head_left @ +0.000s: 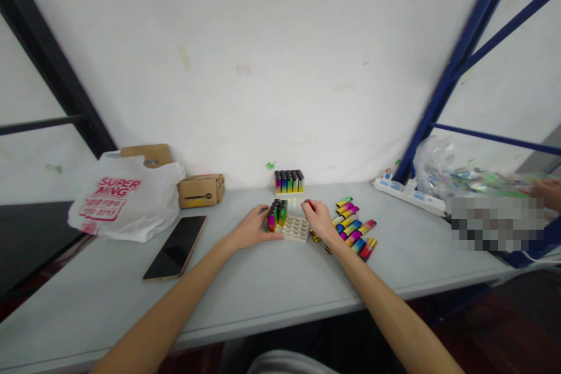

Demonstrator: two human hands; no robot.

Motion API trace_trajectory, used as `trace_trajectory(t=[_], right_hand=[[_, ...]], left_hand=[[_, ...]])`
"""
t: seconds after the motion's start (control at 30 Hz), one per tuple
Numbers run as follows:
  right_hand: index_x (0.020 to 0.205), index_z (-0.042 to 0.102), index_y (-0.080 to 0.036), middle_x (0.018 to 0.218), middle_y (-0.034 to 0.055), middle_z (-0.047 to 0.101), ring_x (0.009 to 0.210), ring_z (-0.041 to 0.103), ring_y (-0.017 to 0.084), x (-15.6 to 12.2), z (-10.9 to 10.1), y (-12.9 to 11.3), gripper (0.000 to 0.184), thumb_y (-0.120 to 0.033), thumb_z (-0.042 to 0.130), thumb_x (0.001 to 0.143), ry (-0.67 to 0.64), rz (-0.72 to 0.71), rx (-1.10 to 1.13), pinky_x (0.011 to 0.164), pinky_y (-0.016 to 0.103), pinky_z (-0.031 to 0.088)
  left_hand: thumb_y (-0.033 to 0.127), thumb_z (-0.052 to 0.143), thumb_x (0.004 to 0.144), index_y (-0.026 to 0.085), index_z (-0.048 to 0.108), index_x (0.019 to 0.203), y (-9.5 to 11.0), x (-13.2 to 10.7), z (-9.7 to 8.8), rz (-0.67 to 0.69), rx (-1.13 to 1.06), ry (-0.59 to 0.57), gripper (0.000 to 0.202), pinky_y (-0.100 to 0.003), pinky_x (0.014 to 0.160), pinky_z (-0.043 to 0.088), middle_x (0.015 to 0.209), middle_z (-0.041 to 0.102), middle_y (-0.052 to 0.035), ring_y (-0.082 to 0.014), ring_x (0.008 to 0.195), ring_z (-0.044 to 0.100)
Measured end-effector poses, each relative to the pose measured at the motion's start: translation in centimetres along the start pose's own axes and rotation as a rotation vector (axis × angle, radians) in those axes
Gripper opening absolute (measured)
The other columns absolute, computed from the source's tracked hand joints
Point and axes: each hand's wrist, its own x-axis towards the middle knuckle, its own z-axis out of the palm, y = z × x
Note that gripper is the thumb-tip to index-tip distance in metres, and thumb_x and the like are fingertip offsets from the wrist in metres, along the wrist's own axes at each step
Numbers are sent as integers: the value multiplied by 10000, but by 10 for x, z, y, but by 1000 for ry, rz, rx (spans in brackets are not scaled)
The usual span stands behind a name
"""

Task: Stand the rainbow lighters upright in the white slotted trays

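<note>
Lighters [277,215] fill a tray's [296,228] nine o'clock end — half-curled left hand [251,228] holds it, best firmly; right hand [321,222] pinches apparently a red lighter [311,204].

Loose lighters [353,228]: smooth, glossy sleeves, metallic-looking on my feed
Tray [295,228]: off-white, matt, and I read it as moulded plastic
Phone [176,247]: dark glassy face, smooth and shiny; I take the gold-toned rim for metal
White bag [127,196]: thin plastic film, creased, faint sheen
Carton [201,191]: brown cardboard, matt
Worktop [245,298]: pale, smooth, low sheen; I can't tell laminate from paint
Wall [280,70]: matt white, scuffed
Blue frame [456,64]: painted metal, as far as I can see
Power strip [409,195]: smooth, hard white plastic
Clear bag [432,159]: crinkled, glossy transparent plastic
</note>
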Motion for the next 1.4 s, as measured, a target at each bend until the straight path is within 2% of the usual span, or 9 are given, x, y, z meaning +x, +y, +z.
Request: trace_trajectory(t=[0.33,0.47,0.6,0.7,0.8,0.93,1.13,1.27,1.4], right_hand=[[641,421,-245,600,-41,417,619,422,150,-2,2,-2,374,-514,458,898,-45,-33,33,609,291,299],[793,505,-240,655,-41,507,633,479,163,-4,1,-4,436,-626,461,992,-78,-50,100,615,282,363],[925,553,-238,763,-5,601,693,557,181,-6,-2,-9,383,-571,420,1059,-143,-126,106,651,288,442],[866,582,-224,914,54,633,836,593,198,-8,-5,-13,368,-520,480,1058,-100,-304,7,758,305,480],[780,548,-220,812,27,591,761,552,178,-10,-8,-16,395,-481,505,1072,-120,-396,-122,739,295,433],[766,524,-218,667,-24,569,622,513,142,-14,-7,-19,394,-438,524,1093,-242,-354,-172,649,272,353],[799,589,-208,669,-9,670,611,597,144,-15,-2,-18,326,-362,599,1086,-327,-311,-187,640,243,397],[935,657,-191,764,36,743,682,677,170,-17,3,-24,247,-353,580,1105,-388,-301,-316,662,241,433],[1070,708,-172,982,136,800,862,748,232,-21,9,-39,309,-435,551,1113,-400,-291,-622,722,270,450]], left_hand=[[751,857,731,232,700,1346,-2,-1,0,-1,11,-1,819,-506,1223,465,1427,655,-136,-383,1333,622],[755,844,745,238,698,1356,-1,-1,-1,0,-2,2,813,-493,1223,467,1425,654,-129,-378,1329,624],[738,858,739,216,701,1353,1,0,-1,-2,-13,-8,821,-512,1229,459,1418,646,-147,-387,1330,619],[720,870,736,218,705,1346,1,0,-1,-3,-14,-3,807,-520,1225,462,1416,648,-146,-388,1327,618],[707,878,732,234,709,1341,0,0,-1,-5,-16,-2,789,-519,1214,474,1414,655,-133,-383,1320,622],[691,884,733,245,713,1339,-1,0,-3,1,-19,-22,772,-495,1212,478,1418,653,-121,-368,1323,624],[664,887,739,242,719,1325,-1,-1,-5,-2,-20,-24,741,-497,1201,488,1427,656,-119,-375,1326,630],[667,880,748,246,719,1315,0,-1,-5,-5,-29,-36,724,-501,1216,469,1426,648,-128,-372,1346,613],[678,875,747,242,733,1283,-1,0,-3,-11,-28,-45,706,-515,1224,456,1433,633,-135,-376,1351,603]])
